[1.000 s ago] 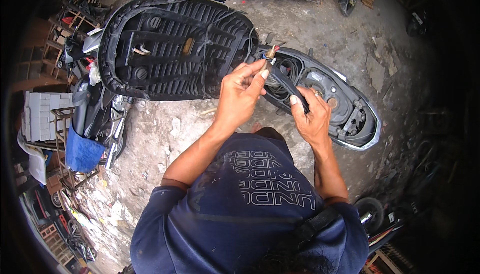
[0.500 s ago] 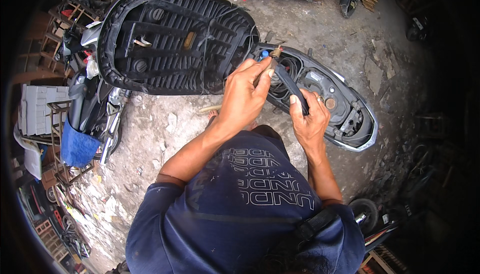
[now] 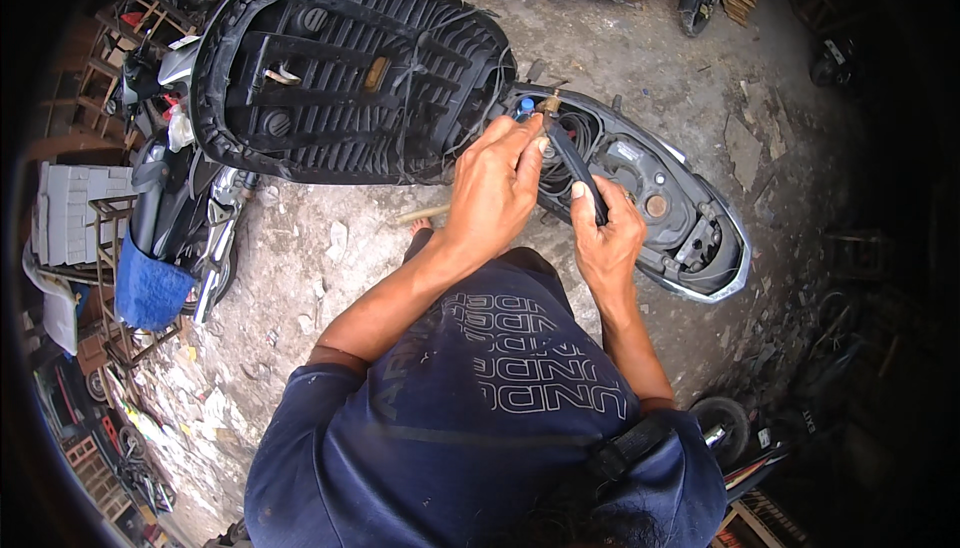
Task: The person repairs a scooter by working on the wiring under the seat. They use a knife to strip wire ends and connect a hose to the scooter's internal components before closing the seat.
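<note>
We are mid-fitting: our right hand [image 3: 607, 238] is clamped around a black hose [image 3: 578, 165] over the open scooter compartment [image 3: 690, 218], while our left hand [image 3: 497, 188] pinches its brass tip [image 3: 547, 105]. Next, we judge, calls for steady alignment beside the raised seat [image 3: 340, 78].

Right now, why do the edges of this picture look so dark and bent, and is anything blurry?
In the head view, the fisheye lens leaves a black rim and curves straight lines, like the scooter body edge. Daylight is soft and even, with weak shadows on the concrete ground. The left hand, right hand and black hose look sharp; the outer clutter is dim and smeared.
</note>
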The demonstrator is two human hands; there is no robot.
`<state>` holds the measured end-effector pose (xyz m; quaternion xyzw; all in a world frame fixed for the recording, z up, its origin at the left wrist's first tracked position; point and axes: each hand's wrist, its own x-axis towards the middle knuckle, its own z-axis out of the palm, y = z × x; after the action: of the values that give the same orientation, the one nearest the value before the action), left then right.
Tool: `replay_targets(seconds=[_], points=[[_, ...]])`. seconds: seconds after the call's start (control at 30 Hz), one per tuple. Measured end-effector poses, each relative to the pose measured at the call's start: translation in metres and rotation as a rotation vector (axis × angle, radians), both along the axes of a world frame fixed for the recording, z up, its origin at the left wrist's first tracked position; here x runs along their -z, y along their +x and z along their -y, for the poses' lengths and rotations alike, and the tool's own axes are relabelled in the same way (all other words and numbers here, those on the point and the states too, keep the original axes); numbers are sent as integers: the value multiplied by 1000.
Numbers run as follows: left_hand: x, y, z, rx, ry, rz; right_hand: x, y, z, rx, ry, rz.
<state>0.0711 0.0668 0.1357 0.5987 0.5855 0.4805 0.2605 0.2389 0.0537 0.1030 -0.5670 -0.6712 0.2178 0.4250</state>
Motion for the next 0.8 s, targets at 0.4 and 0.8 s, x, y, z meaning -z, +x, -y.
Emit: replay_targets(seconds=[0.4, 0.8], points=[[-4, 6, -2, 43, -18, 147, 12, 20, -15, -112, -180, -630], [7, 5, 0, 149, -261, 717, 16, -7, -40, -40, -375, -939]])
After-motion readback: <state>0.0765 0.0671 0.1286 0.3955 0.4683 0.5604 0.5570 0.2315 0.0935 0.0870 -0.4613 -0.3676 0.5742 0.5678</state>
